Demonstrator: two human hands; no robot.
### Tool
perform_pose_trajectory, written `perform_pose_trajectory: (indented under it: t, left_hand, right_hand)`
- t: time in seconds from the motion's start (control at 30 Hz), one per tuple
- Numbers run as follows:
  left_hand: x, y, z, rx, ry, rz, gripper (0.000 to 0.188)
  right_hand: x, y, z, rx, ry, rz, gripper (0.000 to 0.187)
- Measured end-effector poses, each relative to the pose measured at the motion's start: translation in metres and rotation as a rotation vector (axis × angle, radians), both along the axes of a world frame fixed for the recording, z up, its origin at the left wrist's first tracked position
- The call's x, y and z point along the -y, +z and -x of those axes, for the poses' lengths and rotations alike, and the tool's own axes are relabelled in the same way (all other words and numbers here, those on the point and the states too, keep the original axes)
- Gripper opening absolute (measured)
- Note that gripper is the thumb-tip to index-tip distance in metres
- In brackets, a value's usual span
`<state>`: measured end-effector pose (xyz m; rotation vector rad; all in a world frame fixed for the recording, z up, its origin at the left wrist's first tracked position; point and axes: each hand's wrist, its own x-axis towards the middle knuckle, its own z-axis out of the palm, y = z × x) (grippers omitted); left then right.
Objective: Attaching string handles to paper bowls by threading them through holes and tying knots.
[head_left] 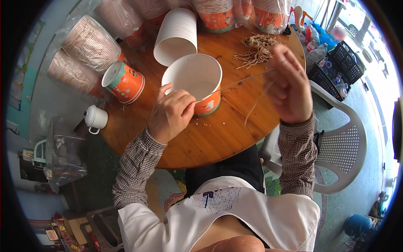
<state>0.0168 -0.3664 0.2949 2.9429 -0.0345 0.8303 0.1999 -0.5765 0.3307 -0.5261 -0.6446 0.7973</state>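
An orange and white paper bucket (208, 105) stands upright on the round wooden table in front of me. My left hand (173, 112) is closed on its near rim, with the thumb and fingers pinched there. From beside that rim a thin tan string (244, 78) stretches up to the right, with a loose length hanging in the air. My right hand (290, 84), raised over the table's right side and a little blurred, is closed on the string. Inside, the bucket shows plain white walls; the pinched spot is hidden by my left fingers.
A tangled bundle of strings (258, 48) lies at the back right. White nested buckets (176, 35) lie on their side behind; wrapped stacks (92, 42) line the back and left. One orange bucket (126, 84) and a white enamel mug (96, 119) are left. A plastic chair (342, 147) stands right.
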Motion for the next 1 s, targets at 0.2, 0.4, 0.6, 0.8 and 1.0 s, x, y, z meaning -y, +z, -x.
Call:
perform_pose_trajectory:
  t: [0.2,0.4,0.6,0.8,1.0]
  left_hand:
    - [-0.014,0.0,0.009,-0.02,-0.015,-0.075,0.01]
    - [-0.029,-0.004,0.014,-0.03,-0.037,-0.179,0.016]
    - [-0.049,0.015,0.014,0.13,0.088,-0.352,0.033]
    - [0.029,0.005,0.005,0.185,-0.121,0.57,0.018]
    - [0.073,-0.002,-0.02,0.009,-0.322,1.415,0.033]
  right_hand:
    - [0.013,-0.005,-0.017,0.005,0.162,-0.171,0.017]
    - [0.021,-0.001,-0.022,-0.035,0.066,-0.276,0.025]
    - [0.022,-0.001,-0.018,0.004,-0.06,-0.118,0.02]
    - [-0.013,-0.018,0.007,-0.082,0.111,-0.092,0.015]
    - [-0.023,-0.028,0.022,-0.14,0.139,-0.099,0.014]
